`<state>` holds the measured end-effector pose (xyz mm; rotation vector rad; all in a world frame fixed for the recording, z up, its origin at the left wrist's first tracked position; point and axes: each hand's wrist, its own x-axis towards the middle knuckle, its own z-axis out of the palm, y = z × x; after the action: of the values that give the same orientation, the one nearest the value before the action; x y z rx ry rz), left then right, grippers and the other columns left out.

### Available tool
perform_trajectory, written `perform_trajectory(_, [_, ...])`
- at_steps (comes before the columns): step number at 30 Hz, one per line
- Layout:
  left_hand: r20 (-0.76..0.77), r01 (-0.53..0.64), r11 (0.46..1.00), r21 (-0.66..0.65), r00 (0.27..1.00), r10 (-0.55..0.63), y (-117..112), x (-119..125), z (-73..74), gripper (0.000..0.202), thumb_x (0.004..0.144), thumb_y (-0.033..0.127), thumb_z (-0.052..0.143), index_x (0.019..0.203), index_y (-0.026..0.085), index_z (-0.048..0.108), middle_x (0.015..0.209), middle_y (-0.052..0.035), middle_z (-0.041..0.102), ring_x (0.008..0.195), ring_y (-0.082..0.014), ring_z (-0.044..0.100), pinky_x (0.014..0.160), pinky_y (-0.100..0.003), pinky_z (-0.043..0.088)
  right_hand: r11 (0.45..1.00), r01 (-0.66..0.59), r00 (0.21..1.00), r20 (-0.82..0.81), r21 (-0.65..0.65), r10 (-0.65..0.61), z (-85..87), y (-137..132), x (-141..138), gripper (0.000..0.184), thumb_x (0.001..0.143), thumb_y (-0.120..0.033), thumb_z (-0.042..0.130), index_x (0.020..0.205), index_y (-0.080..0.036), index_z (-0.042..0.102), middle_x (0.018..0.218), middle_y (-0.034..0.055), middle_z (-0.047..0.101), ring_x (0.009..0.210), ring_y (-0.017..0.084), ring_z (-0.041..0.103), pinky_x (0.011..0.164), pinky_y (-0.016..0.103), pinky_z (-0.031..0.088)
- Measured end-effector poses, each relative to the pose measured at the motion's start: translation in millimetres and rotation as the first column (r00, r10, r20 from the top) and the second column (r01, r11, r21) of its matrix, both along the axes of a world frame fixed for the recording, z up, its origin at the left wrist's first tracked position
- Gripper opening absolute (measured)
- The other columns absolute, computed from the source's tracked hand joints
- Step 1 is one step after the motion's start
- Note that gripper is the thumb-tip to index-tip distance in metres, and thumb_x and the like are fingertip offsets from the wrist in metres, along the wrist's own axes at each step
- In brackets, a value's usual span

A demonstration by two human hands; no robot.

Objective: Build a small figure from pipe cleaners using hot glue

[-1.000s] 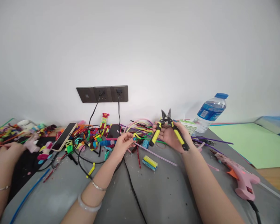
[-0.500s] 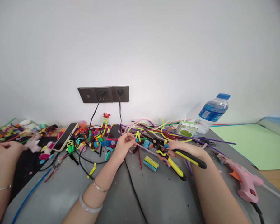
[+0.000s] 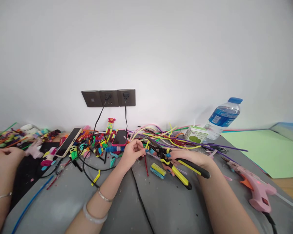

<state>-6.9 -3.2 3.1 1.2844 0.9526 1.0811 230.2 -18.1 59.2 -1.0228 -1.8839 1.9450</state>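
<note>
My left hand [image 3: 132, 152] pinches a small yellow pipe-cleaner piece [image 3: 147, 145] above the grey table. My right hand [image 3: 189, 157] grips yellow-and-black wire cutters [image 3: 175, 165], handles spread, with the black jaws pointing left and touching the yellow piece at my left fingertips. Short yellow and blue fuzzy pieces [image 3: 157, 170] lie on the table just below the cutters. A red pipe-cleaner piece [image 3: 146, 165] lies under my left fingers.
A pile of coloured pipe cleaners [image 3: 166, 135] lies behind my hands, with two phones [image 3: 68, 141] and black cables. A pink glue gun [image 3: 255, 191] rests at the right, a water bottle [image 3: 222, 117] and green carton [image 3: 196, 134] behind. Another person's hand [image 3: 7, 159] works at far left.
My right hand turned the cutters from upright to pointing left and lowered them, bringing the jaws onto the yellow piece. My left hand stayed nearly in place.
</note>
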Motion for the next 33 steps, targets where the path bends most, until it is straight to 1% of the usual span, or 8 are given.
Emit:
perform_trajectory(4, [0.021, 0.025, 1.0, -0.004, 0.999, -0.025, 0, -1, -3.1, 0.037, 0.066, 0.03, 0.077, 0.089, 0.02, 0.049, 0.058, 0.0064, 0.058, 0.054, -0.0114, 0.059, 0.048, -0.019, 0.039, 0.978, 0.085, 0.996, -0.013, -0.191, -0.089, -3.1, -3, 4, 0.077, 0.084, -0.04, 0.057, 0.149, -0.014, 0.025, 0.082, 0.0021, 0.068, 0.07, 0.02, 0.067, 0.073, 0.037, 0.054])
perform_trajectory(7, [0.03, 0.088, 0.996, -0.031, 0.996, -0.087, -1, 0, -2.1, 0.041, 0.066, 0.032, 0.077, 0.097, 0.018, 0.054, 0.058, 0.0069, 0.056, 0.054, -0.0111, 0.057, 0.051, -0.02, 0.04, 0.974, 0.076, 0.997, 0.037, -0.211, -0.07, -4.0, -4, 5, 0.092, 0.085, -0.038, 0.058, 0.155, -0.012, 0.004, 0.083, 0.0017, 0.069, 0.073, 0.02, 0.068, 0.078, 0.038, 0.052])
perform_trajectory(10, [0.033, 0.177, 0.983, -0.053, 0.984, -0.175, -3, 0, 0.5, 0.032, 0.068, 0.038, 0.077, 0.076, 0.016, 0.055, 0.059, 0.005, 0.053, 0.057, -0.0108, 0.057, 0.059, -0.023, 0.046, 0.98, 0.028, 0.998, 0.064, -0.195, -0.016, -2.0, -4, 4, 0.096, 0.085, -0.038, 0.059, 0.155, -0.012, -0.001, 0.084, 0.0018, 0.068, 0.077, 0.021, 0.069, 0.081, 0.038, 0.051])
perform_trajectory(16, [-0.02, 0.126, 0.992, -0.017, 0.992, -0.127, -5, 1, 6.6, 0.036, 0.067, 0.047, 0.076, 0.073, 0.015, 0.061, 0.065, 0.0017, 0.055, 0.057, -0.0094, 0.051, 0.056, -0.022, 0.044, 0.987, -0.023, 0.999, 0.044, -0.159, 0.03, 1.2, -4, 1, 0.085, 0.086, -0.044, 0.058, 0.154, -0.018, 0.015, 0.08, -0.0009, 0.065, 0.074, 0.02, 0.068, 0.079, 0.037, 0.052])
perform_trajectory(22, [-0.063, 0.079, 0.997, -0.009, 0.995, -0.08, -3, -2, 8.1, 0.037, 0.068, 0.05, 0.075, 0.076, 0.016, 0.063, 0.068, -0.0017, 0.065, 0.057, -0.0109, 0.056, 0.051, -0.021, 0.041, 0.981, -0.023, 0.998, -0.053, -0.194, 0.013, -0.2, -4, 0, 0.068, 0.081, -0.037, 0.062, 0.142, -0.018, 0.04, 0.083, 0.0014, 0.068, 0.074, 0.02, 0.069, 0.077, 0.036, 0.055])
perform_trajectory(27, [-0.116, 0.078, 0.996, 0.048, 0.991, -0.072, -4, -1, 8.6, 0.032, 0.07, 0.046, 0.073, 0.069, 0.017, 0.06, 0.057, 0.0001, 0.062, 0.053, -0.0133, 0.06, 0.05, -0.022, 0.043, 0.976, -0.052, 0.996, -0.083, -0.213, 0.034, 1.9, -5, -2, 0.051, 0.079, -0.041, 0.06, 0.125, -0.021, 0.055, 0.083, 0.0034, 0.068, 0.07, 0.021, 0.068, 0.071, 0.036, 0.055])
perform_trajectory(30, [-0.174, 0.003, 0.99, 0.14, 0.985, 0.021, -6, -1, 10.0, 0.025, 0.073, 0.04, 0.07, 0.067, 0.018, 0.059, 0.055, 0.0014, 0.059, 0.052, -0.0137, 0.06, 0.05, -0.022, 0.043, 0.981, -0.016, 0.998, -0.068, -0.194, 0.003, 1.8, -6, -2, 0.049, 0.078, -0.044, 0.06, 0.121, -0.02, 0.057, 0.082, 0.0043, 0.068, 0.069, 0.022, 0.067, 0.07, 0.037, 0.054])
perform_trajectory(33, [-0.223, -0.052, 0.975, 0.215, 0.969, 0.101, -7, -2, 9.5, 0.02, 0.076, 0.035, 0.067, 0.067, 0.019, 0.06, 0.056, 0.0017, 0.059, 0.051, -0.0143, 0.06, 0.051, -0.024, 0.045, 0.982, 0.094, 0.996, 0.016, -0.165, -0.092, -0.6, -5, -1, 0.066, 0.079, -0.043, 0.061, 0.138, -0.017, 0.045, 0.077, 0.0015, 0.067, 0.065, 0.02, 0.067, 0.071, 0.037, 0.053])
